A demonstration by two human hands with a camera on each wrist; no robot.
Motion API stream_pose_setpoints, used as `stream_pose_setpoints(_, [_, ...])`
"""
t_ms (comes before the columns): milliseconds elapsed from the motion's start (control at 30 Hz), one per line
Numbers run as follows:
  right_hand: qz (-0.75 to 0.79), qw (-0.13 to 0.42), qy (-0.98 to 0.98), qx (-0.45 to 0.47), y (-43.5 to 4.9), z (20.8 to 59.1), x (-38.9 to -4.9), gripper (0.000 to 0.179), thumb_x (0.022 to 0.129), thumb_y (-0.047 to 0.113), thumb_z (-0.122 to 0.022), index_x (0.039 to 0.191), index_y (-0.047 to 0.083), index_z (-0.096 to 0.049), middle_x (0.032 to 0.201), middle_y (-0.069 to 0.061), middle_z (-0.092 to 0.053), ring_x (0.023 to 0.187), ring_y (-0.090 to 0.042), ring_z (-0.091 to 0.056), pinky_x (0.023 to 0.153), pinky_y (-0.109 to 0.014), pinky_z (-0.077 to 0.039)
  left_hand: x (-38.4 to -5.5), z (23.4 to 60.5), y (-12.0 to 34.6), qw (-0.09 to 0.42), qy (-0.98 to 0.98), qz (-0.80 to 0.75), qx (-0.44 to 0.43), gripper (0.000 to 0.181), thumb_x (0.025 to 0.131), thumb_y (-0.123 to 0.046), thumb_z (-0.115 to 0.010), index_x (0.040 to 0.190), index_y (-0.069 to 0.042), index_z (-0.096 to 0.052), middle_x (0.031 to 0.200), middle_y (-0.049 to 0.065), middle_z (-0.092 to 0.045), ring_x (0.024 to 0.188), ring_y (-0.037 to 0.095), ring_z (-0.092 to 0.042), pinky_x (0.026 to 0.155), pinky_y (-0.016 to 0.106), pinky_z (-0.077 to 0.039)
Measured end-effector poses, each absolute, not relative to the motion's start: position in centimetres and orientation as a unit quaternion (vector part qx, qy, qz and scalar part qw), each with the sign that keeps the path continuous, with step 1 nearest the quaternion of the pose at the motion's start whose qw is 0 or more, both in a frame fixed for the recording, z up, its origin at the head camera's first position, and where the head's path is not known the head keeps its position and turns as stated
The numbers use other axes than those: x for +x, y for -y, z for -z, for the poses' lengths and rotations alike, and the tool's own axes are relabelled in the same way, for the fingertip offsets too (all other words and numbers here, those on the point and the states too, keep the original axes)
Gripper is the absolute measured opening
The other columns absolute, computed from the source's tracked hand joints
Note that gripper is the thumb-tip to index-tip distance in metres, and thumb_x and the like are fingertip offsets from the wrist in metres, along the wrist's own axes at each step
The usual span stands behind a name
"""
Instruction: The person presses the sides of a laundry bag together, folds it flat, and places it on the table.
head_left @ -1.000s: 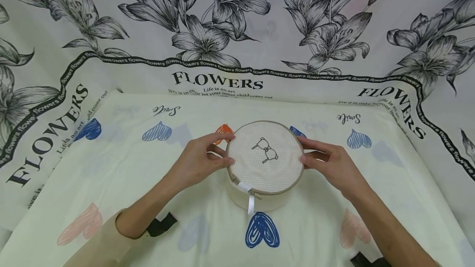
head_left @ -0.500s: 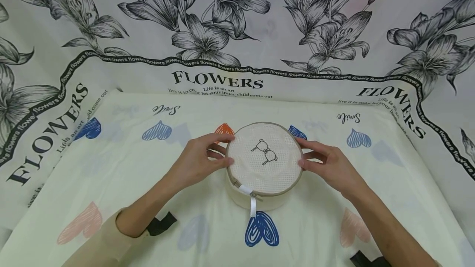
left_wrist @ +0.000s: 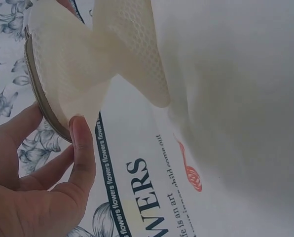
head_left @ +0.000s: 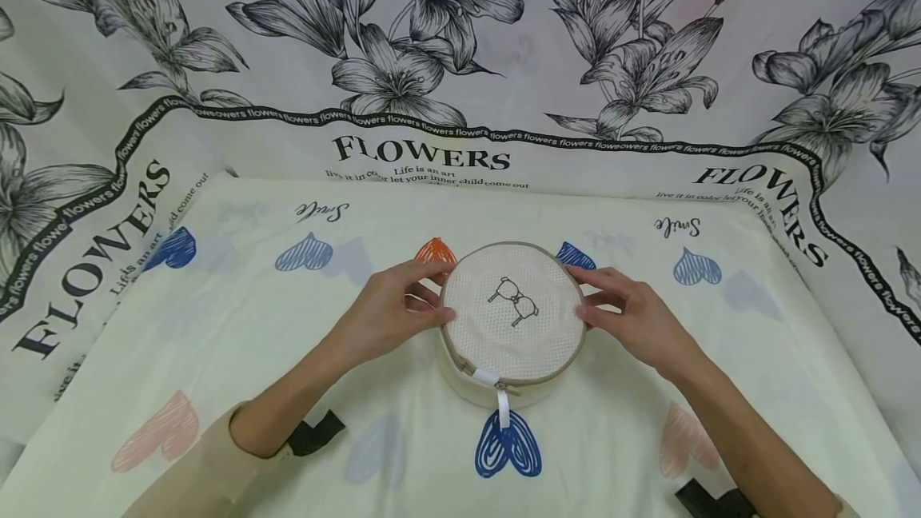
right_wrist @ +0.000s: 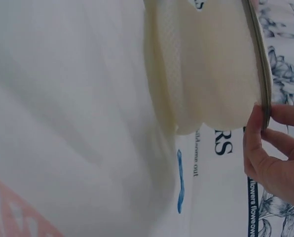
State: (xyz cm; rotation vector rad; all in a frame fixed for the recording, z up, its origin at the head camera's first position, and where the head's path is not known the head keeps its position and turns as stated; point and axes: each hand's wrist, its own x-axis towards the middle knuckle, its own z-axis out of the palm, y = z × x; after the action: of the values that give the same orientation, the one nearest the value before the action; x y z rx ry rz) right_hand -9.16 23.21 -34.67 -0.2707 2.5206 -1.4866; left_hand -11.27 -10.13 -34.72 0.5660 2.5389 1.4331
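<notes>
A round cream mesh laundry bag (head_left: 514, 350) stands at the middle of the bed-like surface in the head view. Its lid bears a thin bra-shaped outline, and a brownish zip (head_left: 460, 362) runs round the rim, with a white pull tab (head_left: 503, 408) hanging at the front. My left hand (head_left: 388, 306) pinches the rim at the left, thumb and fingers on either side of the zip edge in the left wrist view. Opposite it, my right hand (head_left: 640, 318) pinches the right rim. Both wrist views show the soft mesh side wall (left_wrist: 132, 44) sagging inward below the lid.
Under the bag spreads a pale sheet (head_left: 288, 358) printed with hearts and "Smile". Behind it rises a white cloth (head_left: 532, 62) with black flower drawings and "FLOWERS" lettering. Black straps (head_left: 316, 432) show near both forearms.
The bag's lid has shifted slightly towards me, and its pull tab has moved down and to the right. My right hand has come slightly left; both hands keep their grip on the rim.
</notes>
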Motion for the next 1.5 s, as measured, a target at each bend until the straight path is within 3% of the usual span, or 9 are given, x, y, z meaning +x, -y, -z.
stream_pose_setpoints(167, [0.497, 0.097, -0.856, -0.102, -23.1, 34.8, -9.5, 0.054, 0.094, 0.006, -0.068, 0.145, 0.010, -0.052, 0.124, -0.013, -0.057, 0.112, -0.032, -0.061, 0.081, -0.023, -0.057, -11.4, 35.1, 10.1, 0.091, -0.847, -0.492, 0.178, 0.055, 0.082, -0.011, -0.082, 0.134, -0.013, -0.062, 0.117, 0.005, -0.064, 0.093, 0.016, -0.068, 0.078, 0.023, -0.058])
stream_pose_setpoints(600, [0.498, 0.090, -0.860, -0.073, -22.8, 35.9, -9.6, 0.052, 0.089, 0.008, -0.074, 0.139, 0.008, -0.059, 0.134, -0.014, -0.059, 0.107, -0.030, -0.065, 0.075, -0.025, -0.059, -11.4, 36.1, 10.0, 0.103, -0.857, -0.478, 0.161, 0.043, 0.086, -0.009, -0.078, 0.126, -0.009, -0.063, 0.106, 0.003, -0.066, 0.091, 0.015, -0.068, 0.075, 0.026, -0.058])
stream_pose_setpoints(1000, [0.447, 0.081, -0.889, -0.059, -22.5, 36.5, -9.9, 0.047, 0.088, 0.011, -0.076, 0.134, 0.011, -0.064, 0.128, -0.012, -0.063, 0.104, -0.028, -0.067, 0.074, -0.028, -0.059, -11.4, 36.7, 9.7, 0.131, -0.866, -0.455, 0.158, 0.067, 0.081, -0.007, -0.083, 0.141, -0.013, -0.054, 0.109, 0.004, -0.063, 0.085, 0.012, -0.066, 0.068, 0.024, -0.057])
stream_pose_setpoints(1500, [0.417, 0.075, -0.904, -0.057, -22.3, 37.3, -10.5, 0.043, 0.089, 0.011, -0.075, 0.131, 0.011, -0.066, 0.122, -0.012, -0.066, 0.104, -0.028, -0.067, 0.071, -0.024, -0.057, -11.5, 37.2, 9.5, 0.140, -0.876, -0.435, 0.154, 0.066, 0.078, -0.009, -0.085, 0.138, -0.009, -0.057, 0.112, 0.004, -0.062, 0.083, 0.011, -0.065, 0.066, 0.024, -0.056])
